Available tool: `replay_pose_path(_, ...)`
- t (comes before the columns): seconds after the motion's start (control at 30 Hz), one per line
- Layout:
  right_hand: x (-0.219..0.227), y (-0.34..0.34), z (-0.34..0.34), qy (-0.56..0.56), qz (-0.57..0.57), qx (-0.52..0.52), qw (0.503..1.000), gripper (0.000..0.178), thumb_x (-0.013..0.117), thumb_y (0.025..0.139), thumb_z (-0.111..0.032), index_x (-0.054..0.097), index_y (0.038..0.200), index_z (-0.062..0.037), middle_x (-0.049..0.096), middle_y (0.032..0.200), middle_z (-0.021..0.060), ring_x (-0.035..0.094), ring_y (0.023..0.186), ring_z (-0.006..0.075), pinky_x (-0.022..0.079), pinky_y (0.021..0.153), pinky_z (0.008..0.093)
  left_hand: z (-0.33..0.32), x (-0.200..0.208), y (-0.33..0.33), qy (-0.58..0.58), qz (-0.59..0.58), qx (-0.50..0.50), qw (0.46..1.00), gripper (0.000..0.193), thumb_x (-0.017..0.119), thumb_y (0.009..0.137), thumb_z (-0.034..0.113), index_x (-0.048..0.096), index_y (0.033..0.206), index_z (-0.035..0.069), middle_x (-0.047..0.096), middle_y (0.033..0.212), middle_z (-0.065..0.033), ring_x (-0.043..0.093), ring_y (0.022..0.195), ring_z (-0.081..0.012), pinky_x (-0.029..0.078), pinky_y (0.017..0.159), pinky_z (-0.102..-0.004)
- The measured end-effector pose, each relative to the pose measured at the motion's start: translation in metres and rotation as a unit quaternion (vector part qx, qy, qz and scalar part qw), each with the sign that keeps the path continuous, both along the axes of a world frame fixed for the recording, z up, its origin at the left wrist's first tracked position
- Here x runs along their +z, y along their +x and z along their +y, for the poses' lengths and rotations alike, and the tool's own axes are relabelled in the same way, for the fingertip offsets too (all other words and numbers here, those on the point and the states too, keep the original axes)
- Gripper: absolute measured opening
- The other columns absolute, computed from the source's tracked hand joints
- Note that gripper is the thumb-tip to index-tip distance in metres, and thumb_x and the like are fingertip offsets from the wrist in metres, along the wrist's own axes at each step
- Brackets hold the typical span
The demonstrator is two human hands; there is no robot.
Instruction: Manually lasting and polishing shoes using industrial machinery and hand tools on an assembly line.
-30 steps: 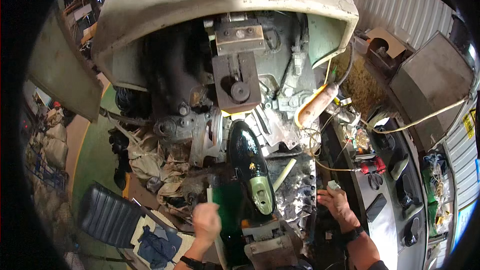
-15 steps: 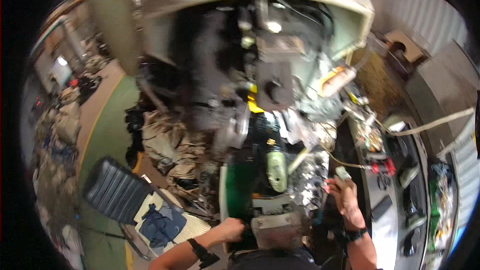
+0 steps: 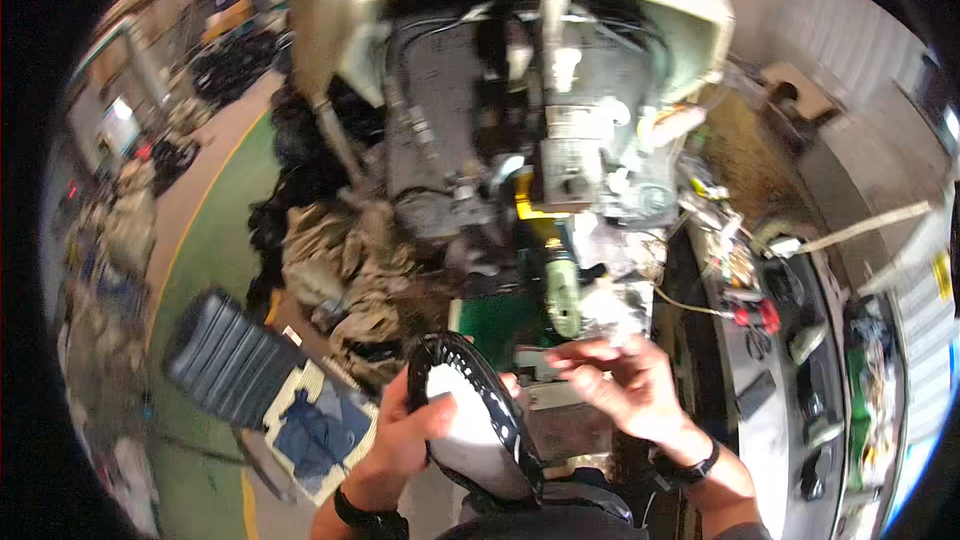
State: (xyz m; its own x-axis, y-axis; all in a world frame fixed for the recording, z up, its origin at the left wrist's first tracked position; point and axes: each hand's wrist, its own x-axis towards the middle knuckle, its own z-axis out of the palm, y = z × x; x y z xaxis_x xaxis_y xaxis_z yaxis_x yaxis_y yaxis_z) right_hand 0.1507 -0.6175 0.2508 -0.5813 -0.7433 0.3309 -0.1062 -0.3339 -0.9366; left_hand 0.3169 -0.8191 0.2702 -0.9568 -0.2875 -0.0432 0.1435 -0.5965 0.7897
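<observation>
The shoe [image 3: 475, 428] is shiny black round its rim, white and pale grey inside. The chair back [image 3: 230, 348] is black with stripes. Dark blue cloth [image 3: 305, 442] lies inside the edges of the cream seat cover [image 3: 366, 428]. The green floor [image 3: 215, 252] has a yellow line [image 3: 176, 258].

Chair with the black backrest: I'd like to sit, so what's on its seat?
A dark blue cloth lies on a cream textured cover; anything beneath the cloth, or under the cover, is hidden.

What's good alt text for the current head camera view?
A person's left hand holds a glossy black shoe, white underside showing; the open right hand is beside it. Beyond stands a machine, with a black chair at left.
</observation>
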Motion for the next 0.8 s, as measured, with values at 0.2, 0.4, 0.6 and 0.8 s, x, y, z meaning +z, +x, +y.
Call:
replay_pose_path(0.2, 0.039, 0.025, 0.051, 0.049, 0.082, -0.118, 0.989, 0.050, 0.076, 0.092, -0.015, 0.056, 0.135, -0.0011, 0.067, 0.123, 0.0179, 0.065, 0.112, 0.0210, 0.052, 0.097, 0.0347, 0.070, -0.002, -0.058, -0.177, 0.033, -0.156, 0.971, 0.073, 0.073, 0.085, 0.011, 0.038, 0.148, -0.002, 0.059, 0.130, -0.0128, 0.059, 0.118, -0.0217, 0.045, 0.103, -0.0359)
replay_pose_path(0.4, 0.030, 0.043, 0.135, 0.132, 0.077, -0.329, 0.932, 0.041, 0.079, 0.087, -0.030, 0.066, 0.103, 0.0048, 0.072, 0.087, 0.0209, 0.070, 0.075, 0.0197, 0.054, 0.064, 0.0351, 0.163, -0.021, -0.064, -0.122, -0.082, -0.107, 0.983, 0.055, 0.068, 0.087, 0.015, 0.051, 0.138, 0.003, 0.063, 0.126, -0.0166, 0.060, 0.116, -0.0251, 0.044, 0.104, -0.0366)
replay_pose_path(0.6, -0.019, 0.133, 0.298, 0.164, -0.070, -0.571, 0.802, 0.032, 0.082, 0.086, -0.021, 0.067, 0.100, 0.0031, 0.073, 0.083, 0.0066, 0.060, 0.074, 0.0053, 0.048, 0.059, 0.0272, 0.286, -0.055, -0.109, -0.441, 0.171, -0.444, 0.761, 0.045, 0.062, 0.101, 0.016, 0.051, 0.140, -0.004, 0.059, 0.136, -0.0177, 0.056, 0.124, -0.0252, 0.043, 0.105, -0.0371)
replay_pose_path(0.8, -0.088, 0.230, 0.497, -0.086, -0.192, -0.849, 0.484, 0.062, 0.083, 0.083, -0.010, 0.056, 0.137, 0.0018, 0.074, 0.104, 0.0129, 0.070, 0.091, 0.0176, 0.057, 0.084, 0.0301, 0.354, -0.112, -0.130, -0.366, 0.037, -0.487, 0.792, 0.042, 0.068, 0.096, 0.012, 0.055, 0.132, -0.006, 0.068, 0.120, -0.0165, 0.064, 0.111, -0.0206, 0.049, 0.100, -0.0332)
